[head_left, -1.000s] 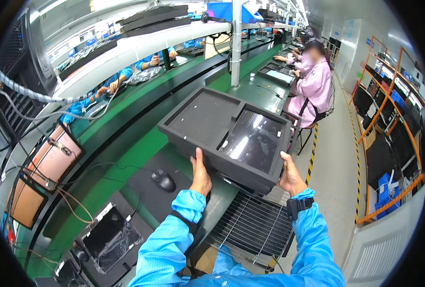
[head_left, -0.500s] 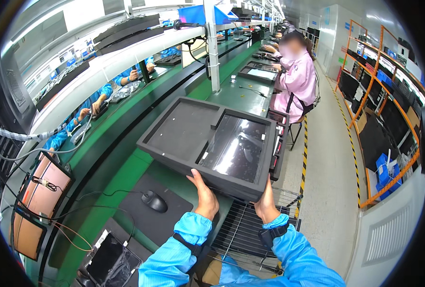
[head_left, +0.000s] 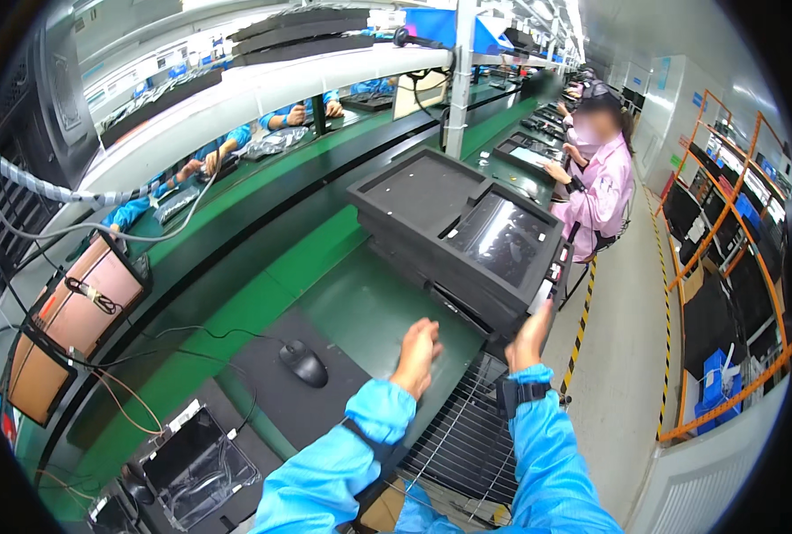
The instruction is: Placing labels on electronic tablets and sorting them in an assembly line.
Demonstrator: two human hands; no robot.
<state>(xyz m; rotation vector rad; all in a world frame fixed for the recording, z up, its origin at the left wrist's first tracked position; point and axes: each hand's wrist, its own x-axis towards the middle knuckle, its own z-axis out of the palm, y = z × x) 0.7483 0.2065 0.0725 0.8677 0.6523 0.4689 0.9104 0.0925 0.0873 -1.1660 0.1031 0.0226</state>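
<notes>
A black foam tray (head_left: 414, 206) with two compartments rests on a stack of similar trays at the far end of my bench section. Its right compartment bears a glossy dark screen panel (head_left: 503, 238); the left one shows a bare floor with small white specks. My left hand (head_left: 419, 358) hovers over the green bench in front of the stack, off the tray, its fingers loosely bent with nothing in them. At the stack's near right corner, my right hand (head_left: 529, 338) has its fingers stretched out along the side. Whether they still touch it I cannot tell.
A computer mouse (head_left: 303, 363) lies on a dark mat (head_left: 262, 378) at left. Nearer are a foam tray with a film-wrapped panel (head_left: 202, 467) and a wire rack (head_left: 467, 445). A co-worker in pink (head_left: 602, 191) sits beyond the stack. Orange shelving (head_left: 725, 240) stands right.
The foam tray has moved away from me onto the stack. My left hand has let go and drawn back; my right hand has loosened at the corner. The view has shifted left.
</notes>
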